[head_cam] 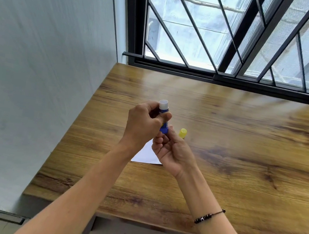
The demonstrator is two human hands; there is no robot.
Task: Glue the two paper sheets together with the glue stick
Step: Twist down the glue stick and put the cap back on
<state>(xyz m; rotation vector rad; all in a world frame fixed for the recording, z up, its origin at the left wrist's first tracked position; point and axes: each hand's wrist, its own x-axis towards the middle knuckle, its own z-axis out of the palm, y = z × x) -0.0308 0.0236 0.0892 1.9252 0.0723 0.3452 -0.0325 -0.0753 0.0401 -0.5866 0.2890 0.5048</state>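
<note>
A blue glue stick (164, 109) with its white tip uncovered points up and away from me above the table. My left hand (143, 124) grips its body, thumb across the front. My right hand (170, 150) is at its blue bottom end, fingers curled around the base. The yellow cap (183, 133) lies on the wooden table (234, 147) just right of my hands. White paper (145, 155) lies flat on the table under my hands, mostly hidden by them; I cannot tell whether it is one sheet or two.
The table's left edge runs along a pale wall (36, 81). A barred window (229, 32) sits behind the far edge. A beaded bracelet (208, 216) is on my right wrist. The floor shows below the near edge.
</note>
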